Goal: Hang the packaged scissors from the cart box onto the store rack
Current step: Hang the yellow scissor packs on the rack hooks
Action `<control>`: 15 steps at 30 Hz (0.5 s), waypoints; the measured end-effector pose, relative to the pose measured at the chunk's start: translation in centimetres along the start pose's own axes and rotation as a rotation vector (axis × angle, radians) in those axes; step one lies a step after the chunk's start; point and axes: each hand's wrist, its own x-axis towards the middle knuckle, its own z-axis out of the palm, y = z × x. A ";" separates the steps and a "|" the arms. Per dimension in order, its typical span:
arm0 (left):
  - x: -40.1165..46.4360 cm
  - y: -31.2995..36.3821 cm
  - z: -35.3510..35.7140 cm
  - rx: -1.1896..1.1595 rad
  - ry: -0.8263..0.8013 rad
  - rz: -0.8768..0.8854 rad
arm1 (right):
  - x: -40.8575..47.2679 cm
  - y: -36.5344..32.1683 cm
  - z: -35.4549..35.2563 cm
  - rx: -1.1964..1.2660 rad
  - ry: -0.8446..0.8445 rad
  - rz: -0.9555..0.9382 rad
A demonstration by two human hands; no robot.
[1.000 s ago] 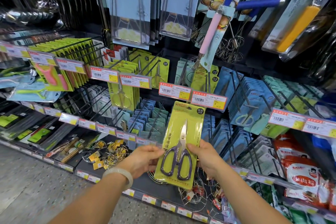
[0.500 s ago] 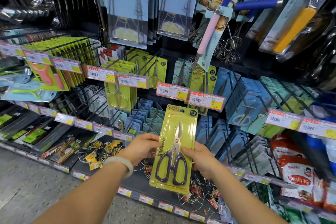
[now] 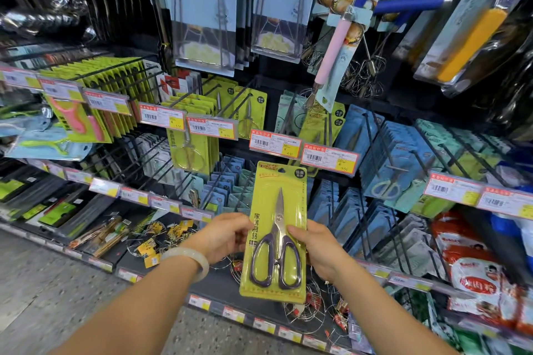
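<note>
Scissors pack: upright, hang hole at top, below the rack hooks. Left hand and right hand pinch its side edges at mid-height, equally near.

Peg rack of carded scissors; wire whisks below

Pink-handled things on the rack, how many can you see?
2: a pink-handled peeler in the front pack at upper left, and a pink-handled whisk hanging upper centre-right. Others may hide behind packs.
</note>
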 end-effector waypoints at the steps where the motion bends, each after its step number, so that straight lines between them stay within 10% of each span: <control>1: -0.1 -0.1 0.0 -0.024 -0.012 -0.006 | 0.1 0.0 0.1 0.004 0.000 -0.001; 15: -0.6 -2.2 1.2 -0.244 0.000 -0.044 | 0.8 -1.3 1.7 0.087 0.149 0.046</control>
